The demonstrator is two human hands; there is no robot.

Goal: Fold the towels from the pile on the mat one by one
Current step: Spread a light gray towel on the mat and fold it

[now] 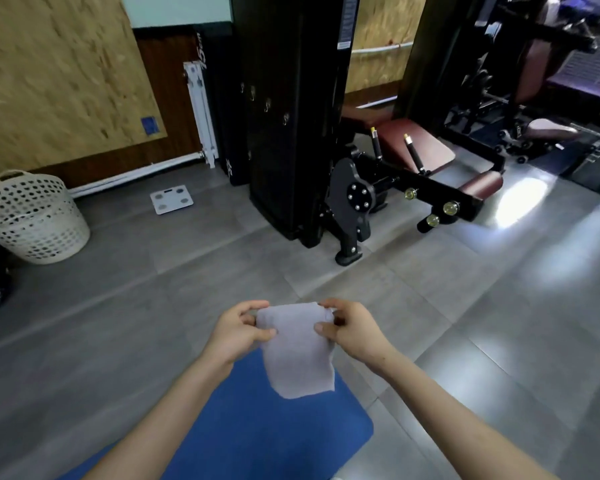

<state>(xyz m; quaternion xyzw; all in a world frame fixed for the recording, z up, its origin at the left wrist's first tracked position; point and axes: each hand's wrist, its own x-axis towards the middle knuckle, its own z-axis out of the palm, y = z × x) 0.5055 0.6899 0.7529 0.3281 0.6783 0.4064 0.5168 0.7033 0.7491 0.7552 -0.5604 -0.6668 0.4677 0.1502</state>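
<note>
One: What is laid underfoot, and what is set about the room?
Two: A grey tiled floor (465,306) is seen throughout, and a blue mat (257,431) is spread at the near edge. A black gym machine (288,133) is stood ahead, with a maroon padded bench (420,147) joined to it on the right. A white bathroom scale (171,199) is laid on the tiles near the wall, and a white radiator (201,112) is seen against the wood panelling.
One: Are any containers shown?
Two: One white perforated basket (32,220) is placed upright on the floor at the left, well apart from the mat. Its contents cannot be told, since the inside is hidden at this angle.
One: Where is the towel found?
Two: A pale grey towel (297,355) is held up between the two hands, over the far end of the mat. Its upper left corner is pinched by the left hand (238,329), thumb in front and fingers curled behind. The upper right corner is pinched likewise by the right hand (352,329). The cloth is hung from both grips. Whether its lower edge is touched by the mat cannot be told.
</note>
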